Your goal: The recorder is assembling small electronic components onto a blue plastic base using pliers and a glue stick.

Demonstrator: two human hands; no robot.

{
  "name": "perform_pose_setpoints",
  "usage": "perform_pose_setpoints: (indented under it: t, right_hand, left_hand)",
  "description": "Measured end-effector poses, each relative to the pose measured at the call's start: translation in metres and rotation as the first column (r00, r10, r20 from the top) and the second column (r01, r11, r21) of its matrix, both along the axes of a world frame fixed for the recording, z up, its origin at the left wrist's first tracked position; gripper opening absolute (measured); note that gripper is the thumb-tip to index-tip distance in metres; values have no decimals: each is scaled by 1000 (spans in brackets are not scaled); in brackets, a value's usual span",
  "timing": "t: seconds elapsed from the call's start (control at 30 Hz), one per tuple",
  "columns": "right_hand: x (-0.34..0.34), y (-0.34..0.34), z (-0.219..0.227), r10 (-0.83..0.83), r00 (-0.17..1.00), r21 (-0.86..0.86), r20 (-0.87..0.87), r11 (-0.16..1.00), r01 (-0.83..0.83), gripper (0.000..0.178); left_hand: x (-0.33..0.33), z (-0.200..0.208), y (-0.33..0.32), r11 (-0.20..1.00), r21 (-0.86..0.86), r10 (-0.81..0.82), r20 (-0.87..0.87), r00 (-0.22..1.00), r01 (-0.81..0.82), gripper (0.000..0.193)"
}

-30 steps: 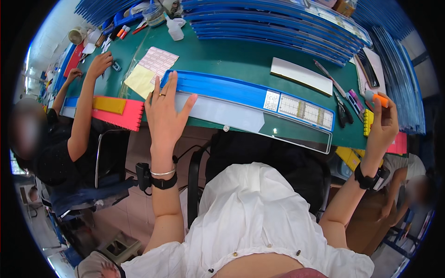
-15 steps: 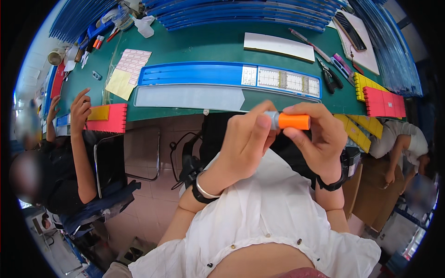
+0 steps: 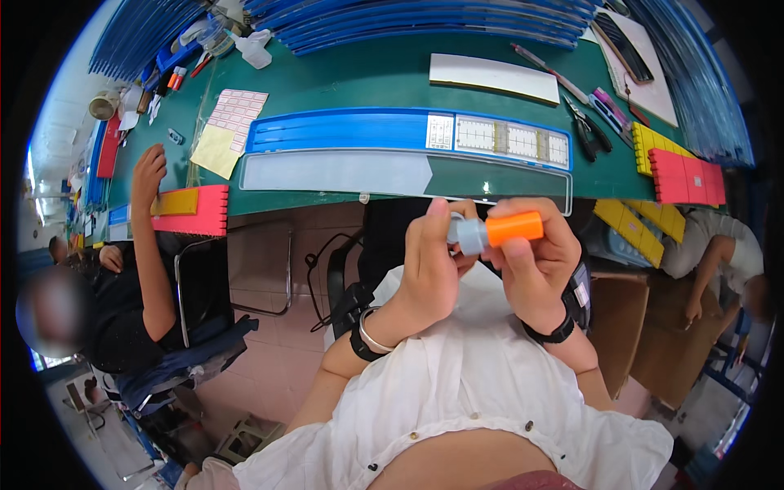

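Observation:
In front of my body I hold a small bottle with an orange cylinder end (image 3: 516,227) and a grey end (image 3: 471,235). My left hand (image 3: 431,265) is closed on the grey end, thumb raised beside it. My right hand (image 3: 539,261) wraps round the orange end, thumb along its lower side. Beyond my hands a long blue case (image 3: 343,132) lies on the green table (image 3: 359,77). White printed cards sit in its right part. Along its near side is the clear lid (image 3: 335,173).
Right of the case lie pliers (image 3: 590,135), pens (image 3: 604,114) and red and yellow toothed boards (image 3: 686,175). A white block (image 3: 494,77) lies behind it. Blue racks (image 3: 425,20) line the back. A co-worker's hand (image 3: 147,175) is at the left; another person bends at the right.
Both hands have come slightly lower and closer together, with the right moving left. More of the grey end shows now. The co-worker's hand at the left has shifted a little.

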State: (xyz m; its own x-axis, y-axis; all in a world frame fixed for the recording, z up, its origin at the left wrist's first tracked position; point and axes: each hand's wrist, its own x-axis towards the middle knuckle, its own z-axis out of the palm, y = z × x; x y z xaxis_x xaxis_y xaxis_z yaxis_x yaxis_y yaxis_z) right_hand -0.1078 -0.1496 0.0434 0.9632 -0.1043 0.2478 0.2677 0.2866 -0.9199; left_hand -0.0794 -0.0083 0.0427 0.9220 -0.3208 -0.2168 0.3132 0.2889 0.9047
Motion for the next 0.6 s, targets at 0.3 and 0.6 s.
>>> perform_pose_setpoints:
  t: [0.3, 0.6]
  right_hand:
    - [-19, 24, 6, 10, 984, 450, -178, 890, 73, 40]
    - [-9, 16, 4, 5, 999, 151, -42, 989, 1, 33]
  left_hand:
    - [-14, -23, -2, 895, -444, 5, -66, 998, -34, 59]
    - [-15, -49, -1, 917, -378, -40, 229, 973, 127, 37]
